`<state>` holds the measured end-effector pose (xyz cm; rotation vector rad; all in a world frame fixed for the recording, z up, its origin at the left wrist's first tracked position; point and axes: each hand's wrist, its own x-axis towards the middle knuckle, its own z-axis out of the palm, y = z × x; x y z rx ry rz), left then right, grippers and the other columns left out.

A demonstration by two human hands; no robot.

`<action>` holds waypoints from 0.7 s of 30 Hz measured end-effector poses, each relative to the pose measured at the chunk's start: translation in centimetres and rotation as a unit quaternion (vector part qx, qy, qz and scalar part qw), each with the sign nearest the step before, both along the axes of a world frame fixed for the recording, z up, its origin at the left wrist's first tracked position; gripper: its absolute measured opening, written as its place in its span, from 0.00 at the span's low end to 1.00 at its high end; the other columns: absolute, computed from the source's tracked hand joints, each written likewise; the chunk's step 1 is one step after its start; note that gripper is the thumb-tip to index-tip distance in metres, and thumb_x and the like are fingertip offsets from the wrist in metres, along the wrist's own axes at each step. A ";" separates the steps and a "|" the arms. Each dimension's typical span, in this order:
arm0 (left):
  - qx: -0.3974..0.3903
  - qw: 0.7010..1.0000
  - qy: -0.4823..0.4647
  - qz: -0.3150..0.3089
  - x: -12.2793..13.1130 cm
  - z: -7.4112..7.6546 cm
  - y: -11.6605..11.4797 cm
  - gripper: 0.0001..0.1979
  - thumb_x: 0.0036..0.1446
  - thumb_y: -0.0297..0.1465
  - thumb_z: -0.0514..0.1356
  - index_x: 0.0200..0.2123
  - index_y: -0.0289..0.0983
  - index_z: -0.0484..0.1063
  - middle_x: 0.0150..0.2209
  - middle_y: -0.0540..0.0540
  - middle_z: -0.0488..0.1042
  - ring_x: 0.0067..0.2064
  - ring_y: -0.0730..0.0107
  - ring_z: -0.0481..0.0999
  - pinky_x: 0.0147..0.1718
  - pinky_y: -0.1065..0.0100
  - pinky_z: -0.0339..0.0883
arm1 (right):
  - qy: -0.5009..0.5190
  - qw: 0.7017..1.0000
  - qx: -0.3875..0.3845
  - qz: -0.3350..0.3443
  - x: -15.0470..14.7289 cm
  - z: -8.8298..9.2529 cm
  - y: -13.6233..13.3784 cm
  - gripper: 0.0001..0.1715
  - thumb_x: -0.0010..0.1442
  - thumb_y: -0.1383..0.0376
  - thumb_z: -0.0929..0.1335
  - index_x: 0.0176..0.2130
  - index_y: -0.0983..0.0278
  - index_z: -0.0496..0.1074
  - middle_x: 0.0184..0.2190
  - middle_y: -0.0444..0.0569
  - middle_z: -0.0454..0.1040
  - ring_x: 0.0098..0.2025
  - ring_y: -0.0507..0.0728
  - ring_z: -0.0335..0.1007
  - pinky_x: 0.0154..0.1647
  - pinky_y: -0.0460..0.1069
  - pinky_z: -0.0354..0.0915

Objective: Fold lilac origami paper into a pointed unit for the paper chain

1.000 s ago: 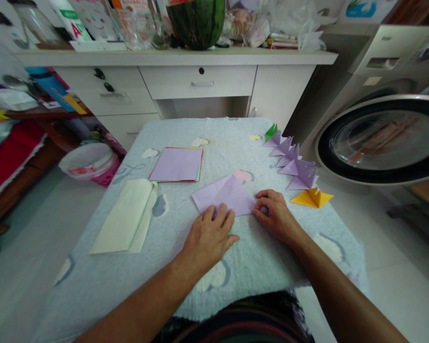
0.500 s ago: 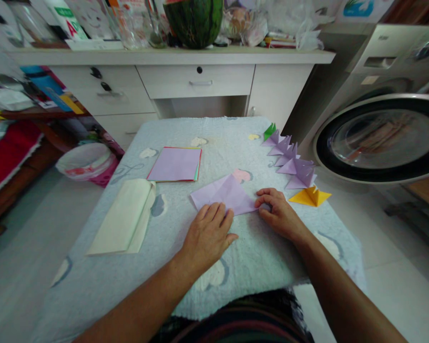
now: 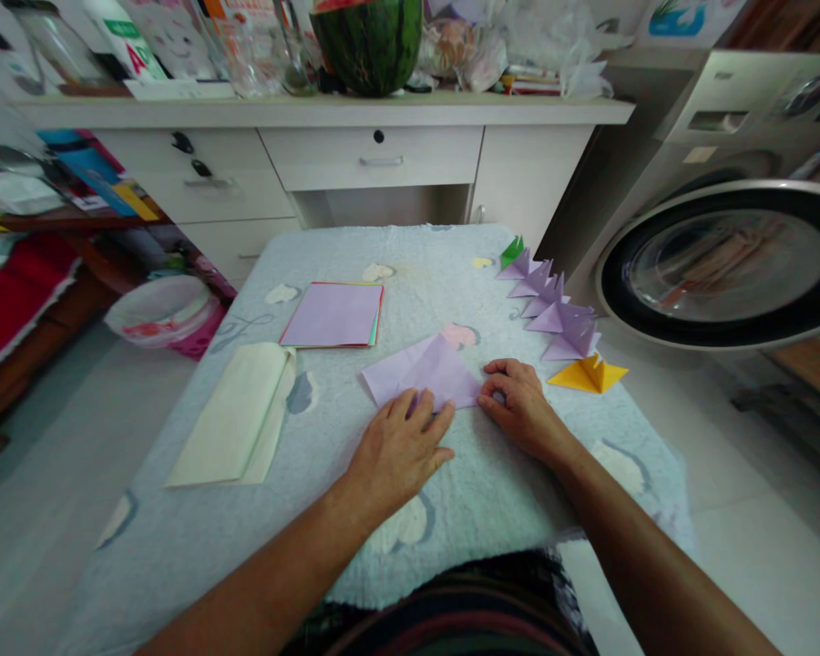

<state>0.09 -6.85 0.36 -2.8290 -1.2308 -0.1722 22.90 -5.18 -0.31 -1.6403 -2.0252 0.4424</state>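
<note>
A light purple sheet of origami paper (image 3: 429,364), partly folded and creased, lies on the cloth-covered table in front of me. My left hand (image 3: 403,446) rests palm down with its fingertips on the paper's near edge, fingers spread. At the paper's right corner, my right hand (image 3: 519,405) has its thumb and curled index finger closed together on the corner. Right of that hand sits a folded yellow paper piece (image 3: 589,374). Behind it runs a row of folded purple pieces (image 3: 550,305), ending in a green one (image 3: 512,252).
A stack of square coloured paper (image 3: 333,314) with purple on top lies back left. Nearer is a folded pale cloth or paper (image 3: 236,419). Beyond the table stands a white cabinet (image 3: 375,155) bearing a cut watermelon (image 3: 369,46). A washing machine door (image 3: 731,264) is at right, a bin (image 3: 168,314) at left.
My right hand has shifted slightly left and its thumb and index finger have drawn closer together at the paper's corner. The left fingers have spread a little. The paper stays in place.
</note>
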 end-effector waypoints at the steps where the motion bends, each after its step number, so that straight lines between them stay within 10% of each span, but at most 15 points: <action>1: 0.002 1.000 0.001 0.000 0.0 0.0 0.0 0.29 0.60 0.44 0.59 0.62 0.43 0.61 0.59 0.40 0.66 0.58 0.50 0.64 0.54 0.54 0.64 | -0.001 1.000 -0.001 0.001 0.0 0.0 0.0 0.03 0.58 0.66 0.69 0.31 0.62 0.73 0.49 0.53 0.69 0.52 0.64 0.61 0.55 0.63 0.59; 21: 0.018 1.000 0.005 0.013 -0.1 -0.4 -0.2 0.28 0.61 0.46 0.56 0.62 0.45 0.60 0.60 0.42 0.64 0.59 0.52 0.62 0.55 0.54 0.64 | -0.007 1.000 0.011 -0.013 -0.2 -0.1 0.1 0.03 0.56 0.68 0.70 0.29 0.63 0.74 0.47 0.54 0.70 0.51 0.64 0.62 0.54 0.62 0.59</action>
